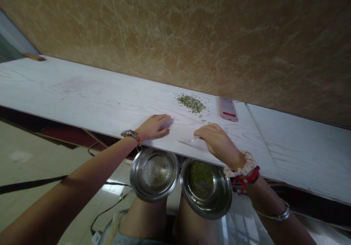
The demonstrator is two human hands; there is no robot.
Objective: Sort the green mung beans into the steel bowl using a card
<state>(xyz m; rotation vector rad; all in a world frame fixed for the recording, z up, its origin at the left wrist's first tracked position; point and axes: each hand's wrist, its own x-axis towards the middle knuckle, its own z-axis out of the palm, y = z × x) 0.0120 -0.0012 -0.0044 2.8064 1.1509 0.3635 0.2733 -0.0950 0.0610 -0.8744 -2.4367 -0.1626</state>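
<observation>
My left hand (157, 126) lies palm down on the white wood-grain shelf (109, 99), its fingers stretched out and the thumb apart. Low over the shelf, my right hand (215, 139) has its fingertips pinched together; something small and whitish shows at them, too unclear to name. Beyond both hands is a loose pile of green beans mixed with white grains (192, 103), with a few strays nearer me. Below the shelf edge, a steel bowl (134, 181) holds white grains, and a second steel bowl (223, 205) beside it holds green beans.
A phone (228, 109) lies right of the pile, near the brown marbled wall (175, 37). At the shelf's far left is a small brown wooden piece (34, 57). My legs (148, 215) are under the bowls. A dark cable (105, 208) runs across the tiled floor.
</observation>
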